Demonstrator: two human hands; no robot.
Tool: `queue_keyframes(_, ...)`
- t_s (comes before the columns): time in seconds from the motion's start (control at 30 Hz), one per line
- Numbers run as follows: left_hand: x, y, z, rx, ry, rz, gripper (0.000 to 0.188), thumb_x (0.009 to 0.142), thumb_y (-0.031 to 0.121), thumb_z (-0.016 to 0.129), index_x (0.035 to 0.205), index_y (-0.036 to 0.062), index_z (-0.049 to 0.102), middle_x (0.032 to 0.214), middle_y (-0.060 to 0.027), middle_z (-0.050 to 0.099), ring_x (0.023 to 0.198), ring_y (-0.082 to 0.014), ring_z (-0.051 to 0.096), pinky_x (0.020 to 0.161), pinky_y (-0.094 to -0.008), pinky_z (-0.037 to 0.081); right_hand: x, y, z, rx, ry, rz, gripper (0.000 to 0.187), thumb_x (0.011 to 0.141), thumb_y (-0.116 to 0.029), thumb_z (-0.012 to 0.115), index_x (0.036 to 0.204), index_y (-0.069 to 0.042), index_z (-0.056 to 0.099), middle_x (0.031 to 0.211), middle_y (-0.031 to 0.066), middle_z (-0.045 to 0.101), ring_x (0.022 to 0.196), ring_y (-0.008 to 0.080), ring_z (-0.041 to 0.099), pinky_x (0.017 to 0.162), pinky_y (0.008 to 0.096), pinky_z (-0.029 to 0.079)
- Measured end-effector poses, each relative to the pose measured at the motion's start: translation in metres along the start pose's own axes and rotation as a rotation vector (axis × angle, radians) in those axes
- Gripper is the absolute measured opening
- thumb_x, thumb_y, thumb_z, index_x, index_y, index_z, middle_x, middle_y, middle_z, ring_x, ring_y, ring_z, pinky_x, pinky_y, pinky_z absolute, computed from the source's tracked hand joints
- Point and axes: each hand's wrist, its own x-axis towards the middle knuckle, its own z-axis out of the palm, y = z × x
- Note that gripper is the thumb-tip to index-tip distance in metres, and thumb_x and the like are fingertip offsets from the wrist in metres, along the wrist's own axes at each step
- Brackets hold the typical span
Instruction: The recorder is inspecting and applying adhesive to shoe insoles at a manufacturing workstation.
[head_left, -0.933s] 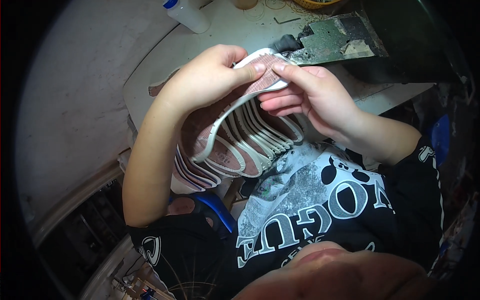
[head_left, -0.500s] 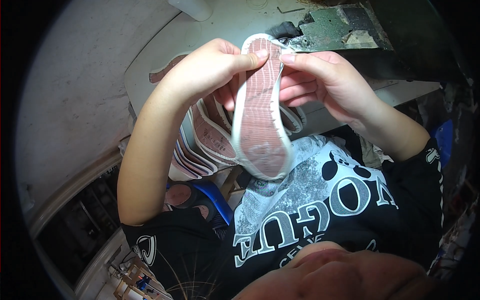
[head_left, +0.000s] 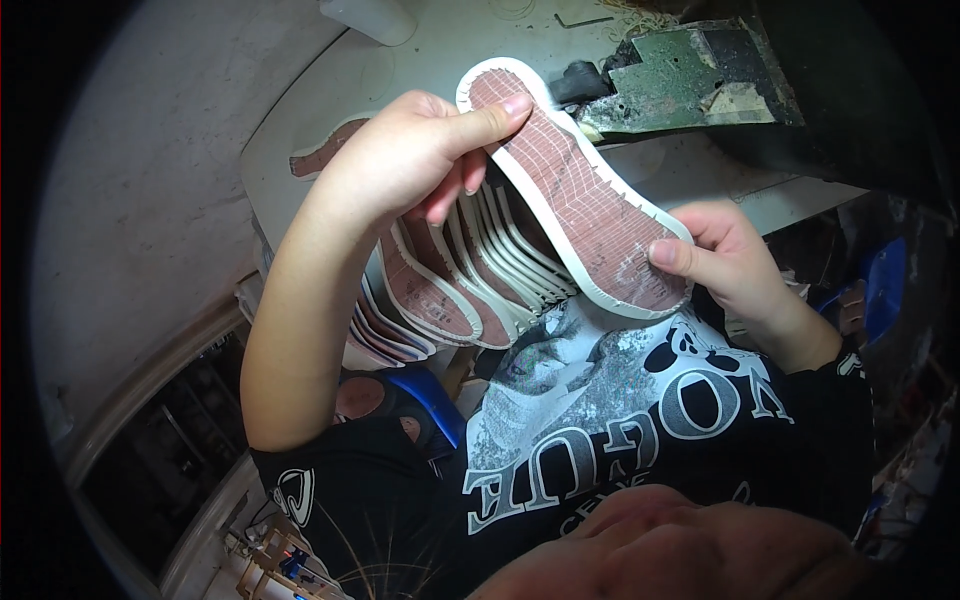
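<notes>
A shoe insole (head_left: 590,205) with a reddish-brown lined face and a white wrapped edge is held slantwise over the table's near edge. My left hand (head_left: 440,145) grips its upper left end, thumb on the brown face and fingers behind. At the lower right end, my right hand (head_left: 725,255) pinches the rim, thumb on top and the other fingers partly hidden underneath. Below my left hand stands a row of similar insoles (head_left: 430,285), leaning against one another with white edges showing. Another brown insole piece (head_left: 318,155) lies beyond my left forearm.
A worn green metal plate (head_left: 680,80), with a black part beside it, sits at the far right of the pale table (head_left: 460,40). A white cylinder (head_left: 375,18) and a hex key (head_left: 583,20) are at the back. Below the row is a blue bin (head_left: 425,395) with round brown pieces beside it.
The insole has swung from near upright to a slant, its lower end now to the right. My right hand has moved from the upper end down to that lower end.
</notes>
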Motion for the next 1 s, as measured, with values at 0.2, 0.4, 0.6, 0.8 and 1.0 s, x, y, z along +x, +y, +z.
queue_keyframes(0.2,0.025,-0.005,-0.002,-0.030,0.329,0.177,0.059,0.083,0.057,0.061,0.053,0.0067,0.052,0.038,0.0029,0.038,0.030,-0.0051,0.027,0.032,-0.0221,0.015,0.031,0.000,0.004,0.049,0.073,-0.110,0.029,0.090,-0.023,0.062,0.095,0.005,0.067,0.083,0.0061,0.068,0.071,0.0072,0.060,0.065,0.0208,0.048)
queue_keyframes(0.4,0.041,-0.028,-0.025,-0.291,0.334,0.287,0.042,0.093,0.043,0.054,0.066,0.0109,0.056,0.046,0.0078,0.040,0.039,-0.0018,0.029,0.039,-0.0196,0.020,0.072,0.003,0.041,-0.053,0.035,-0.292,0.026,0.090,-0.025,0.062,0.082,-0.001,0.067,0.069,0.0008,0.064,0.061,0.0052,0.058,0.055,0.0242,0.047)
queue_keyframes(0.6,-0.023,-0.077,0.008,-0.524,0.415,0.479,0.035,0.098,0.034,0.047,0.085,0.0048,0.061,0.060,0.0040,0.051,0.047,-0.0014,0.040,0.045,-0.0164,0.028,0.052,0.013,0.070,-0.789,-0.097,-0.824,0.017,0.080,-0.017,0.069,0.069,-0.006,0.063,0.054,0.0088,0.056,0.050,0.0236,0.058,0.048,0.0339,0.047)
queue_keyframes(0.8,-0.065,-0.184,-0.002,-0.611,1.054,0.285,0.039,0.098,0.035,0.045,0.092,-0.0014,0.058,0.073,-0.0082,0.061,0.066,-0.0124,0.055,0.065,-0.0251,0.045,0.064,0.017,0.088,-0.855,-0.194,-1.042,0.021,0.077,-0.015,0.071,0.068,-0.006,0.054,0.054,0.0068,0.054,0.048,0.0232,0.058,0.046,0.0337,0.046)
queue_keyframes(1.0,-0.070,-0.335,0.023,0.087,0.983,-0.508,0.081,0.085,0.063,0.048,0.124,-0.0078,0.050,0.122,-0.0297,0.053,0.117,-0.0401,0.051,0.098,-0.0434,0.040,0.068,0.017,0.095,-0.939,-0.269,-1.074,0.023,0.079,-0.016,0.069,0.067,-0.007,0.051,0.052,0.0072,0.054,0.047,0.0244,0.057,0.044,0.0351,0.046)
